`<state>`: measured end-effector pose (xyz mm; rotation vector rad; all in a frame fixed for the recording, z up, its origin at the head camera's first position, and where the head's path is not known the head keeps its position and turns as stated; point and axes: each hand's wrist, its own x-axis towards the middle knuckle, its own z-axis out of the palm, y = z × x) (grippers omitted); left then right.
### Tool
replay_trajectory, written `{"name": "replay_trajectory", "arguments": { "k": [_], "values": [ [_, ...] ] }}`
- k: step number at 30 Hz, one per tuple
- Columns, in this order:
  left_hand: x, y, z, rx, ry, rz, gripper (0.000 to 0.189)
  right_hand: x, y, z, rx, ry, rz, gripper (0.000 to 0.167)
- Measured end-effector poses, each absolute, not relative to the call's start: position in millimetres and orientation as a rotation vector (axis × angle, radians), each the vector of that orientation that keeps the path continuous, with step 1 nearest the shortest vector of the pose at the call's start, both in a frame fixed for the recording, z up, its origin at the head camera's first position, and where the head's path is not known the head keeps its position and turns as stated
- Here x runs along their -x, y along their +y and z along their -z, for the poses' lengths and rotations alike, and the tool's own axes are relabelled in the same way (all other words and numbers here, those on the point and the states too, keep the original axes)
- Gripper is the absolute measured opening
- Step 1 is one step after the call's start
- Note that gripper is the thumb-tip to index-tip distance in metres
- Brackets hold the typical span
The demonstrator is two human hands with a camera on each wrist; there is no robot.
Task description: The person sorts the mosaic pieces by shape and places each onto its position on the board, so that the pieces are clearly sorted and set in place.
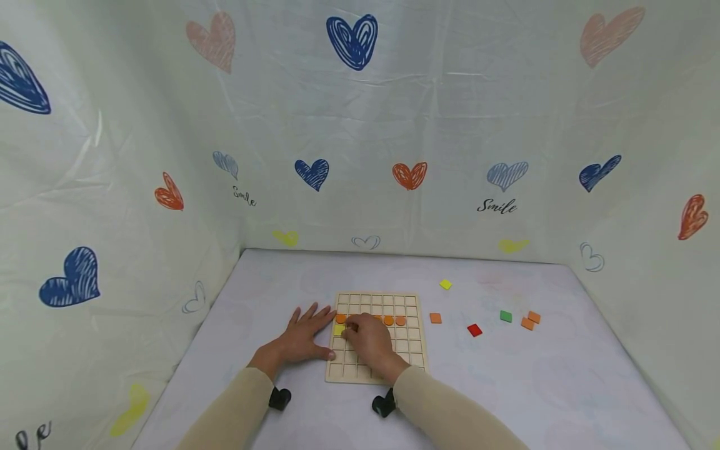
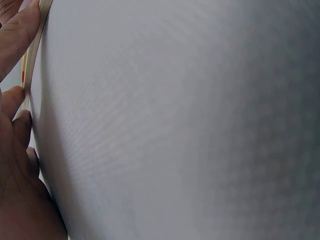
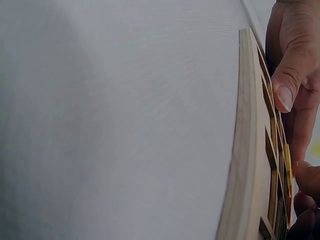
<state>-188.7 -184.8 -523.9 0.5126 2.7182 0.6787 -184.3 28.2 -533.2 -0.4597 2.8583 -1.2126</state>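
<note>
A wooden grid board [image 1: 351, 372] lies on the table, with orange pieces [image 1: 389, 320] along one of its rows and a yellow tile [image 1: 339, 329] at its left side, just below that row. My left hand [image 1: 300, 340] is spread at the board's left edge, its thumb and fingertips touching the rim. Over the board, my right hand [image 1: 370, 342] has its thumb and fingers curled together beside the yellow tile. Whether a piece is between those fingertips is hidden. In the right wrist view, the right thumb [image 3: 307, 176] is close to the board's surface.
Right of the board lie loose square tiles: a yellow one [image 1: 445, 284], a red one [image 1: 475, 330], a green one [image 1: 506, 316] and several orange ones [image 1: 435, 318]. Behind the table hangs a white curtain [image 1: 360, 125] printed with hearts.
</note>
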Motion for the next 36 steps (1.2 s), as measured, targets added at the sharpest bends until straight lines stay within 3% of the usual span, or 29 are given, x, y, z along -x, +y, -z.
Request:
{"name": "replay_trajectory", "arguments": {
  "k": [19,29,36],
  "values": [
    [188,-183,521,-0.491,2.717,-0.674,0.103,188,58,526,0.394,2.82,1.377,0.024],
    [190,-184,527,-0.501,2.707,-0.692,0.104,199,109,517,0.377,2.865,1.385,0.028],
    [189,-184,526,-0.5,2.714,-0.677,0.105,207,156,518,0.218,2.891,1.28,0.036]
  ]
}}
